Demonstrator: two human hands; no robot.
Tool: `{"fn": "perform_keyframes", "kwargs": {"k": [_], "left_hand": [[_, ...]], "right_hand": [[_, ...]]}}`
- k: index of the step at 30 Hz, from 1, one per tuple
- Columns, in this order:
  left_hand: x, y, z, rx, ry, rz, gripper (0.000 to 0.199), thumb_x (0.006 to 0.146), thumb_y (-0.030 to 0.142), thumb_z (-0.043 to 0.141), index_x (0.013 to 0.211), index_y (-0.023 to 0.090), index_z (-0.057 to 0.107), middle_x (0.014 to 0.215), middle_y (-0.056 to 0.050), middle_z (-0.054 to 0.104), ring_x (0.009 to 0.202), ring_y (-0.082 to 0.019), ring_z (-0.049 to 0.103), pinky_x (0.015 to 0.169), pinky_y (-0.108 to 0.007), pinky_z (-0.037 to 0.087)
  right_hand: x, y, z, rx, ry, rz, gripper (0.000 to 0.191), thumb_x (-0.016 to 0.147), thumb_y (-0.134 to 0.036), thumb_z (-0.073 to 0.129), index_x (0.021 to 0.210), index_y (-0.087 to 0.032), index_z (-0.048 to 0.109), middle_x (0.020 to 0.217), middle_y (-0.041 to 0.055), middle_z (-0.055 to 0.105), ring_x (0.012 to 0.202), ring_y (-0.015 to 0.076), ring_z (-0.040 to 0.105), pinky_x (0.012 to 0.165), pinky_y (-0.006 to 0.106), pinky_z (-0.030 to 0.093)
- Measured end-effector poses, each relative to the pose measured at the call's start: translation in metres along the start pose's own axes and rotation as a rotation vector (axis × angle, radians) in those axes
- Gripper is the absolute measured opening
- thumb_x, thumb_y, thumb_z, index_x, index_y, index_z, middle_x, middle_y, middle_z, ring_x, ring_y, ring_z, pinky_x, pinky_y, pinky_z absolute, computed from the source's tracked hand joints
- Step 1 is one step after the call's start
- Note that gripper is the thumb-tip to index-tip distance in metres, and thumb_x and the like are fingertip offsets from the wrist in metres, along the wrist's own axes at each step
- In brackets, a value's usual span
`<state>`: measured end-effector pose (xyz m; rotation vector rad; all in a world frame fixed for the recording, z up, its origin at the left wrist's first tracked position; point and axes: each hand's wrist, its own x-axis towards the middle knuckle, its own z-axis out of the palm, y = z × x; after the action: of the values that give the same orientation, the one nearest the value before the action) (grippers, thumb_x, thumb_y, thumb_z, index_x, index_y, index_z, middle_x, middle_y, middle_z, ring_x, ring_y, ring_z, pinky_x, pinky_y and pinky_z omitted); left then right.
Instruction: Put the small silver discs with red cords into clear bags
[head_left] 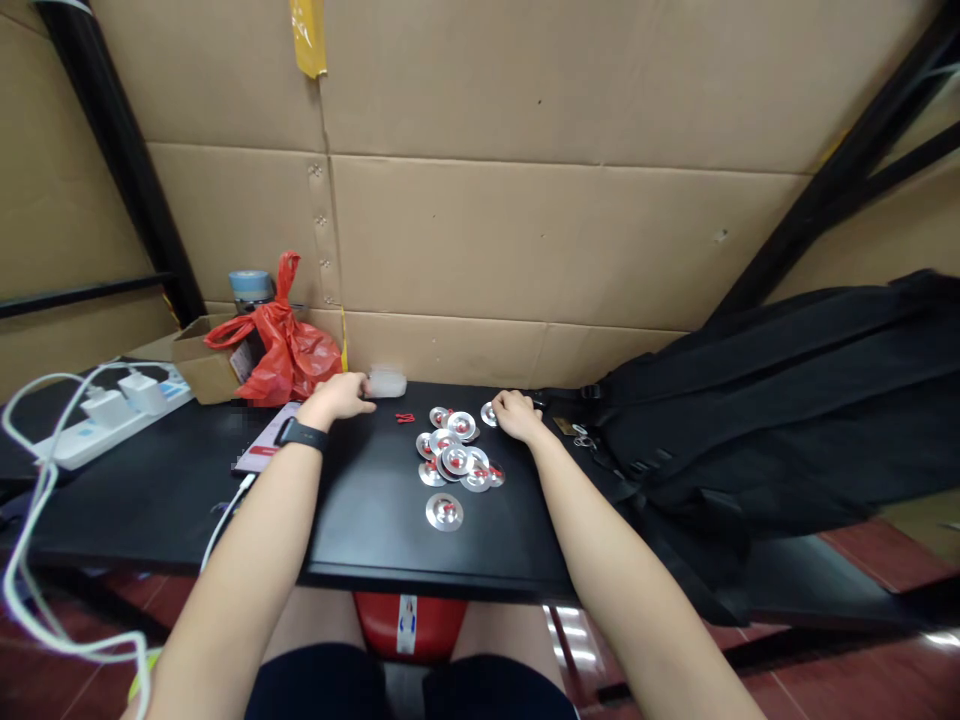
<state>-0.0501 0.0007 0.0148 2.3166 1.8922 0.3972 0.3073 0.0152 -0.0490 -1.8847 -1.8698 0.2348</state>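
Note:
On the black table lies a loose heap of silver finger cymbals [455, 460], thin domed metal discs with red cord at their centres. A single finger cymbal [444, 512] lies apart, nearer the front edge. My right hand [517, 413] is beyond the heap to the right, its curled fingers at the edge of another finger cymbal [489, 413]; the fingertips are partly hidden. My left hand [341, 397] reaches to the left end of a small clear plastic box [387, 383], thumb spread from the fingers. Between box and heap is a small red cord [405, 418].
At left stand a cardboard box [206, 365], a red plastic bag [289, 355], a phone [268, 445] with a cable and a white power strip [112, 425]. A black backpack [787, 400] fills the right side. A cardboard wall [510, 250] rises behind the table [360, 530].

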Motion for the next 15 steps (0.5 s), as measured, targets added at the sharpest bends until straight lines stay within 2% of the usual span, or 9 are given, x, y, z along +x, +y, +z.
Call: {"fn": "perform_keyframes", "kwargs": {"k": [3,6,10,15], "left_hand": [[-0.012,-0.036,-0.014,-0.006,0.007,-0.046,0.059,0.061,0.028,0.080,0.117,0.022,0.062,0.116,-0.006,0.068,0.104,-0.023,0.065,0.090,-0.028,0.050],[-0.028,-0.060,-0.021,0.038,0.049,-0.140,0.073,0.058,0.026,0.080,0.127,0.023,0.056,0.126,-0.008,0.060,0.113,-0.026,0.061,0.098,-0.033,0.048],[-0.041,-0.063,-0.024,0.098,0.008,-0.280,0.085,0.058,0.029,0.079,0.137,0.026,0.047,0.134,-0.012,0.049,0.119,-0.033,0.056,0.100,-0.039,0.047],[-0.041,-0.056,-0.023,0.120,-0.058,-0.346,0.094,0.057,0.028,0.078,0.142,0.030,0.040,0.136,-0.014,0.045,0.121,-0.039,0.054,0.096,-0.042,0.048]], "right_hand": [[0.000,0.002,0.005,-0.027,-0.006,-0.014,0.021,0.094,-0.033,0.047,0.098,-0.022,0.065,0.114,0.0129,0.062,0.111,0.0330,0.052,0.089,0.049,0.042],[0.002,0.003,0.006,-0.040,-0.003,-0.040,0.020,0.093,-0.031,0.050,0.107,-0.023,0.062,0.119,0.0117,0.062,0.113,0.0310,0.052,0.089,0.046,0.042],[0.002,0.004,0.006,-0.054,0.011,-0.060,0.019,0.093,-0.031,0.051,0.104,-0.023,0.064,0.117,0.0111,0.064,0.111,0.0291,0.054,0.087,0.041,0.042],[0.000,-0.003,0.003,-0.081,0.054,-0.059,0.021,0.094,-0.031,0.049,0.096,-0.022,0.068,0.111,0.0121,0.065,0.108,0.0288,0.056,0.088,0.041,0.042]]}}
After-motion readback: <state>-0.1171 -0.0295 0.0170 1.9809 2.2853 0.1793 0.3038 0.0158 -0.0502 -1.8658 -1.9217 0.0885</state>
